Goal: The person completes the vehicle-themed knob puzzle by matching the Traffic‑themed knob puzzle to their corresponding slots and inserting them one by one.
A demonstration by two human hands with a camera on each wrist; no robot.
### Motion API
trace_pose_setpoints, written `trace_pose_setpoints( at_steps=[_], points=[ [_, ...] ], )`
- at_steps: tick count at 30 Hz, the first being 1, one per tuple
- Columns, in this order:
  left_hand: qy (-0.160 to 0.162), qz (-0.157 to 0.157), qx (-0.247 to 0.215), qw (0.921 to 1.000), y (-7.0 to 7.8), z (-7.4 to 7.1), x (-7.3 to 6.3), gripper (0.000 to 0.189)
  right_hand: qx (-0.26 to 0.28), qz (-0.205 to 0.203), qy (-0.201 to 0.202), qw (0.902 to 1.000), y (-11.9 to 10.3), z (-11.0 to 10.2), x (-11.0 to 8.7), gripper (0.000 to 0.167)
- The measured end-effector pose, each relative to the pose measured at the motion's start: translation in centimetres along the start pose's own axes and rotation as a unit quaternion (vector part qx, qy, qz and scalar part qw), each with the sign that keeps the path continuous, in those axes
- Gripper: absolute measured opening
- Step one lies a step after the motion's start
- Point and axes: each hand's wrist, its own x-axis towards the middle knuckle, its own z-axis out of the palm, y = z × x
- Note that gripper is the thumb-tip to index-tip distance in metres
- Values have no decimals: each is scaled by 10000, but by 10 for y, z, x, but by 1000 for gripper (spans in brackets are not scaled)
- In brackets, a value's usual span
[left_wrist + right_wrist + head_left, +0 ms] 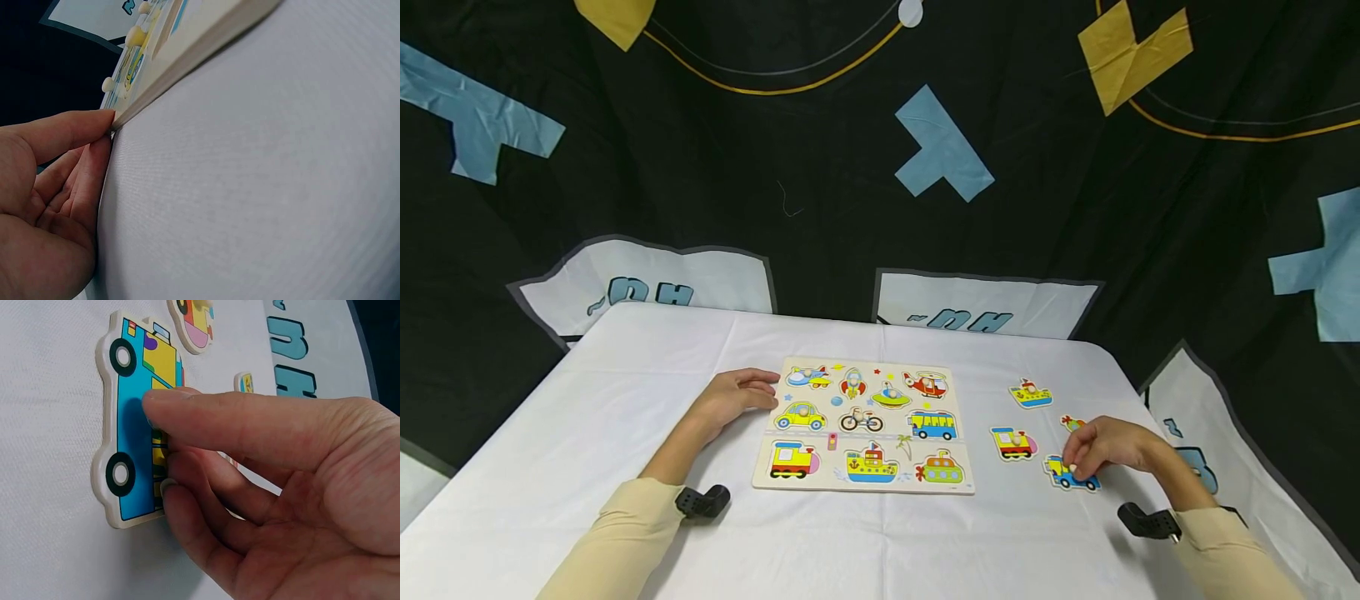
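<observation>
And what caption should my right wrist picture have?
Fingers of a right hand hold a flat blue-and-yellow truck puzzle piece, white cloth behind it.

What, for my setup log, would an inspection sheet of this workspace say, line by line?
Surface: table covered by a white cloth, lightly creased.
Job's things: puzzle board flat on the cloth; ship piece and train piece to its right; truck piece at the right hand; another piece partly hidden by that hand.
Clutter: nothing seen.
Hands: left hand touches the board's left edge; right hand holds the truck piece, though whether it is lifted is unclear.
Cables: nothing seen.
Surroundings: black backdrop bearing blue and yellow shapes; white lettered panels behind the table.
</observation>
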Motion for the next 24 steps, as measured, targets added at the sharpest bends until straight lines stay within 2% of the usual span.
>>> trace_pose_setpoints(
  at_steps=[5,12,24],
  points=[
    [-11,-32,-19,10000,0,0,-1,52,-51,12,53,10000,-4,2,0,23],
    [-21,-24,-60,10000,0,0,-1,51,-384,82,66,9992,-12,4,1,22],
    [-35,60,-18,10000,-1,-1,1,51,-304,288,208,9989,-11,4,3,22]
  ],
)
